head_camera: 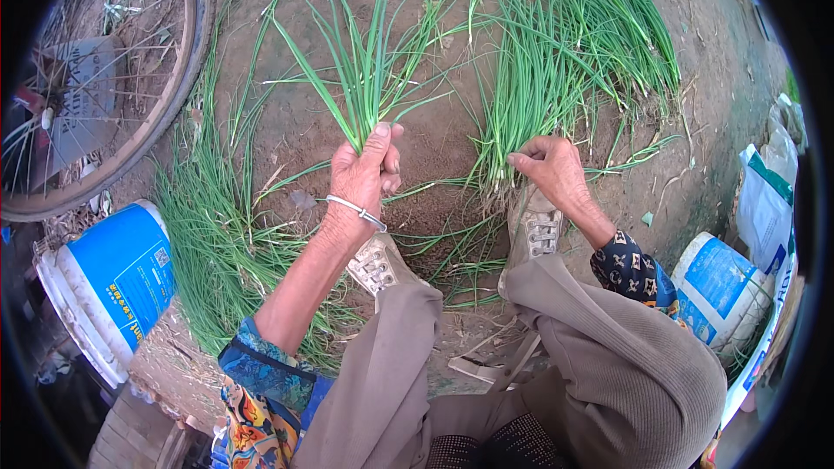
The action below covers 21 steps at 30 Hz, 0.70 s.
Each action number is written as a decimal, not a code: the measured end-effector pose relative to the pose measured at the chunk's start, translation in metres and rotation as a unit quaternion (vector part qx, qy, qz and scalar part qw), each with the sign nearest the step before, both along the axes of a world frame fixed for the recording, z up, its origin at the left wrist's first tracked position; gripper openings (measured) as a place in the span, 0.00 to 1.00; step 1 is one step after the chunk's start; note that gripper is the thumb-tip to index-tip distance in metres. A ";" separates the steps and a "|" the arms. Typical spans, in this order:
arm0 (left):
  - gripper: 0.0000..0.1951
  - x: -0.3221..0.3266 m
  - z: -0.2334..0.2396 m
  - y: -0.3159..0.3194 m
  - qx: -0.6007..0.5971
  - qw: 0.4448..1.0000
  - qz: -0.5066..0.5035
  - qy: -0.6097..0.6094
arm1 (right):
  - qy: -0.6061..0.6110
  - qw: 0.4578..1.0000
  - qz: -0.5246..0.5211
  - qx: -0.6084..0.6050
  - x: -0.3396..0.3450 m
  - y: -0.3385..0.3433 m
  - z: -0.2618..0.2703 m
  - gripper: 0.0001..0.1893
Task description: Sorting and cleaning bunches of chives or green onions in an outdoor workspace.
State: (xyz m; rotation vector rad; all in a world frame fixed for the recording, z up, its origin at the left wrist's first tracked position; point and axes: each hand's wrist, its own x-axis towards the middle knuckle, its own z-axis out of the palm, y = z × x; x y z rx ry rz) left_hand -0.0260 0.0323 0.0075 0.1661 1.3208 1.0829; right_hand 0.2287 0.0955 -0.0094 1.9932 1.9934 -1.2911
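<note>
My left hand [369, 163], a metal bangle on its wrist, grips a small bunch of thin green onions [365, 71] near their lower ends. The leaves fan out away from me, above the soil. At the root ends of a larger heap of green onions [521, 91], my right hand [550, 163] has its thumb and fingers bent towards the stalks. Whether they pinch a stalk cannot be made out. Another loose heap of green onions [215, 254] lies on the ground to the left of my left forearm.
A bicycle wheel [195, 32] stands at the upper left. Below it leans a blue and white plastic bucket [120, 273]. At the right are another bucket [720, 286] and a white plastic sack [762, 202]. My canvas shoes [537, 228] rest on the bare soil [430, 137], among scattered stalks.
</note>
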 end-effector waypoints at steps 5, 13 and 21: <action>0.14 0.004 0.000 -0.002 -0.026 1.000 -0.014 -0.010 | 0.091 0.989 -0.112 -0.019 0.006 -0.003 -0.005 0.11; 0.14 0.007 -0.002 -0.003 -0.025 0.999 -0.034 0.001 | 0.061 0.996 -0.055 -0.025 -0.018 -0.014 0.007 0.14; 0.14 0.011 0.001 -0.004 -0.022 0.999 -0.049 0.003 | -0.017 0.999 -0.026 -0.024 -0.016 -0.005 -0.010 0.13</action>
